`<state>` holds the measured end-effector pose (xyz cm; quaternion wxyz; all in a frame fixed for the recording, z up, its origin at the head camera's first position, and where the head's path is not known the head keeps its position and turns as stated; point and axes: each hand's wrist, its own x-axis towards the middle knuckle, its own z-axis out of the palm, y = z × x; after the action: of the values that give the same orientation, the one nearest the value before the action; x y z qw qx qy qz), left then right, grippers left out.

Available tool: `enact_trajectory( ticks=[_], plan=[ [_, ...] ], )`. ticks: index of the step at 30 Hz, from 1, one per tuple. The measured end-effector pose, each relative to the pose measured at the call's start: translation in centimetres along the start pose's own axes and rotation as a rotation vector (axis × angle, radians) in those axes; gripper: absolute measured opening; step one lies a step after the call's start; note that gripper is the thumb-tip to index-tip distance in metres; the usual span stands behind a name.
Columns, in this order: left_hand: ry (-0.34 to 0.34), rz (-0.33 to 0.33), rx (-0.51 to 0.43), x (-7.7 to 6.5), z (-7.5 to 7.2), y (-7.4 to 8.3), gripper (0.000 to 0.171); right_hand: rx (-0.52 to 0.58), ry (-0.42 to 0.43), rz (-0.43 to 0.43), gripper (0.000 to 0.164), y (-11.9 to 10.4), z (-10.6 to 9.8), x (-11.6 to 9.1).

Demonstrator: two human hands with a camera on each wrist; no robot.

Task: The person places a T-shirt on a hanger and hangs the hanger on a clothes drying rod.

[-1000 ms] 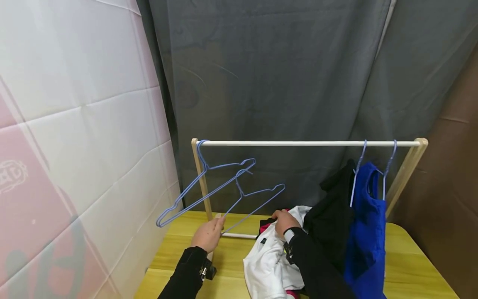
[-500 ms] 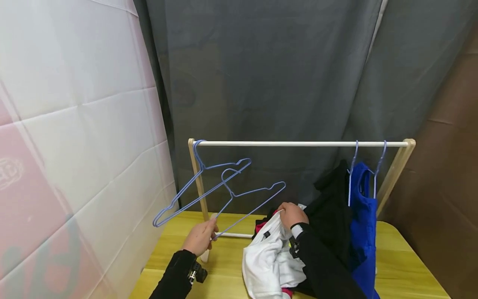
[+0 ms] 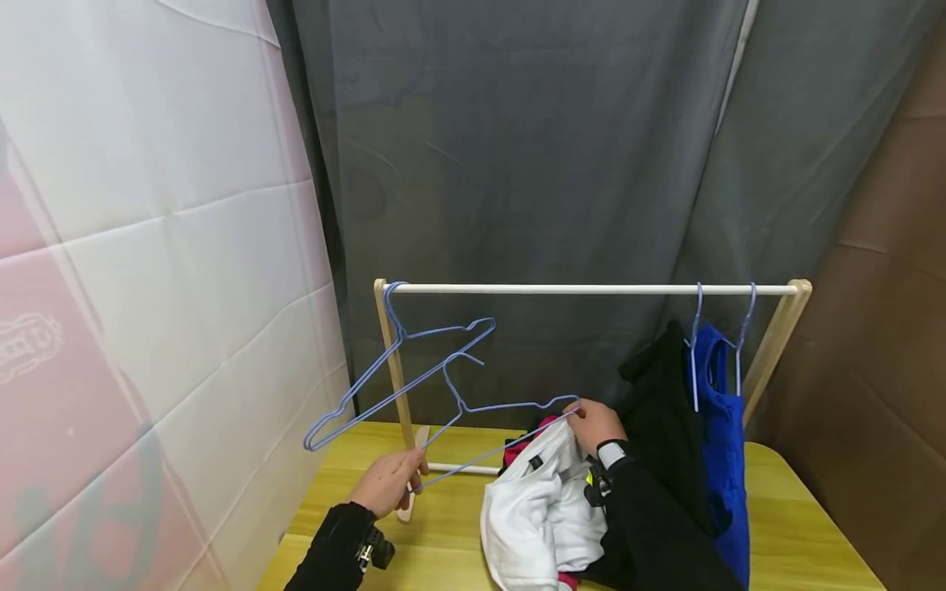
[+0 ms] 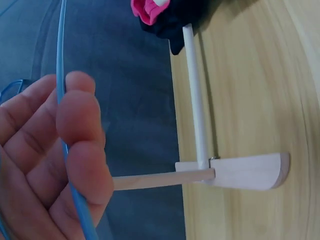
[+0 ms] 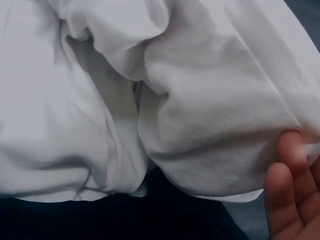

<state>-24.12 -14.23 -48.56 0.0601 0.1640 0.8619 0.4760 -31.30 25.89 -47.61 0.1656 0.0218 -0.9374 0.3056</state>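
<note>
In the head view my left hand grips the lower left corner of a blue wire hanger. The left wrist view shows its fingers curled around the hanger's wire. My right hand pinches the edge of a white garment, right at the hanger's right end. Whether the hanger's tip sits inside the cloth cannot be told. White cloth fills most of the right wrist view, with fingertips on its edge. The garment's lower part lies bunched on the table.
A clothes rack with a white rail stands on the wooden table. Blue hangers hang at its left end. A black garment and a blue garment hang at the right. Red and black cloth lies behind the white garment.
The hanger's right end has dropped to meet my right hand, which has lifted the white garment's edge slightly rightward. My left hand has moved a little left and down, still gripping the hanger.
</note>
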Motion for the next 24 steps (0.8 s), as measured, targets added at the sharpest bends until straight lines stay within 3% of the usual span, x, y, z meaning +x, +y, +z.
enact_trajectory(
  ticks=[14, 24],
  plan=[
    [-0.035, -0.043, 0.075, -0.4, -0.2, 0.0, 0.051, 0.1, -0.008, 0.119, 0.023, -0.2, -1.7, -0.7],
    [0.031, -0.009, 0.164, -0.4, 0.6, 1.4, 0.052, 0.073, -0.037, 0.061, 0.027, -1.5, -1.5, -0.7]
  ],
)
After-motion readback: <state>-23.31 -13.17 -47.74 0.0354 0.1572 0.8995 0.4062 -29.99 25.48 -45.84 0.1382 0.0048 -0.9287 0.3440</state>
